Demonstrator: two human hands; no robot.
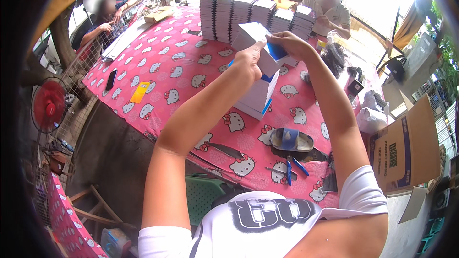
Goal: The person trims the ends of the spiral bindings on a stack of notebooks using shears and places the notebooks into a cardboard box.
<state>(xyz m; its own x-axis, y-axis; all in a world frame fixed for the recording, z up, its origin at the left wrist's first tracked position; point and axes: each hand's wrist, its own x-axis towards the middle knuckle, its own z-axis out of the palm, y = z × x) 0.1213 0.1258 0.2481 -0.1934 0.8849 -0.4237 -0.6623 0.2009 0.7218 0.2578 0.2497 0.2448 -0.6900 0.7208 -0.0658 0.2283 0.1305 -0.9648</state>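
Observation:
Both arms reach over the pink tablecloth point(181, 98). My left hand point(252, 58) is closed on the near-left side of a notebook-sized bundle of white pages with a blue cover point(276, 52). My right hand point(290, 44) grips the same bundle at its far upper edge, fingers bent around it. The bundle is tilted up, partly hidden by the hands. Right below it stands a stack of white page blocks with blue covers point(256, 96). Just behind are several tall piles of spiral-bound notebooks point(239, 16).
Nearer me lie a blue slipper point(290, 139) and blue-handled pliers point(289, 171). A phone point(111, 80) and a yellow card point(139, 92) rest at left. An open cardboard box point(406, 148) stands right. Two people sit beyond the table; a red fan point(49, 107) is left.

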